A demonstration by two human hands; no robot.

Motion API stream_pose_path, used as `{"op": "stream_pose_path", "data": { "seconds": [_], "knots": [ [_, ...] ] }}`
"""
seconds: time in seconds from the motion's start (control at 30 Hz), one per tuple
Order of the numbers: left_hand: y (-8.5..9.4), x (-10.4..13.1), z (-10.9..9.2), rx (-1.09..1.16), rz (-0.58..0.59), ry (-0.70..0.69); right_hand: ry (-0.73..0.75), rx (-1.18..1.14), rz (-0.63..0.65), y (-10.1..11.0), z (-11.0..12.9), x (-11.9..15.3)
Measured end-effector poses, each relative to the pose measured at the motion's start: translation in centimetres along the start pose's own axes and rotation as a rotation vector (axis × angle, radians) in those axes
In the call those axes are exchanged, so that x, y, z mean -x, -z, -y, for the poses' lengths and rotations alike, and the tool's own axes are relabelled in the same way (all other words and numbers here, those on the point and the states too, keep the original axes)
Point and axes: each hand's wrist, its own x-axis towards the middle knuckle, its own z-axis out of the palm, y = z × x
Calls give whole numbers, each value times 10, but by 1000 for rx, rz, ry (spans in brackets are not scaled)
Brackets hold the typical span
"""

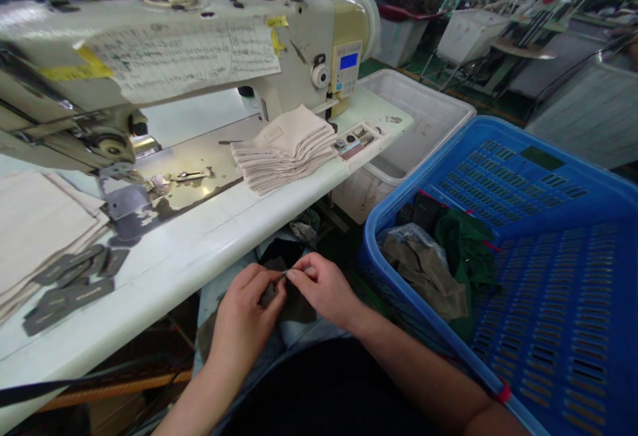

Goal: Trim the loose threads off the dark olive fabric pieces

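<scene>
My left hand point(249, 306) and my right hand point(323, 286) meet over my lap, in front of the table edge. Both pinch at a tiny item between their fingertips, too small to make out. A dark piece of cloth point(299, 306) lies beneath them. On the sewing machine table point(209, 236), a stack of cream fabric pieces point(289, 147) rests right of the needle area. More cream fabric point(40, 223) lies at the left, with several dark grey tabs point(70, 300) beside it.
The sewing machine point(199, 44) spans the upper left, with a handwritten paper taped on it. A blue basket point(419, 290) at the right holds green and brown cloth. Behind it stands a white bin point(433, 104). Other bins and work tables fill the background.
</scene>
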Motion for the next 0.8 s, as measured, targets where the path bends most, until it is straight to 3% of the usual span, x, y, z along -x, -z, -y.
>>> {"op": "stream_pose_path", "data": {
  "seconds": [0.13,0.33,0.4,0.5,0.57,0.63,0.8],
  "knots": [
    [5,-2,2,43,11,55,95,27,-1,7,5,0],
    [7,1,-1,57,13,153,381,352,33,9,11,1],
    [5,2,-5,101,-25,194,337,236,-34,4,13,1],
    [0,2,-9,271,-107,223,114,-200,-121,-4,15,-2],
    [-2,0,-9,382,-124,267,0,-407,-110,-7,14,-3],
    [-2,-2,-7,420,-83,334,15,-422,-97,-9,10,-1],
    [2,-7,-7,370,109,400,221,-213,-137,-11,2,6]
  ]
}}
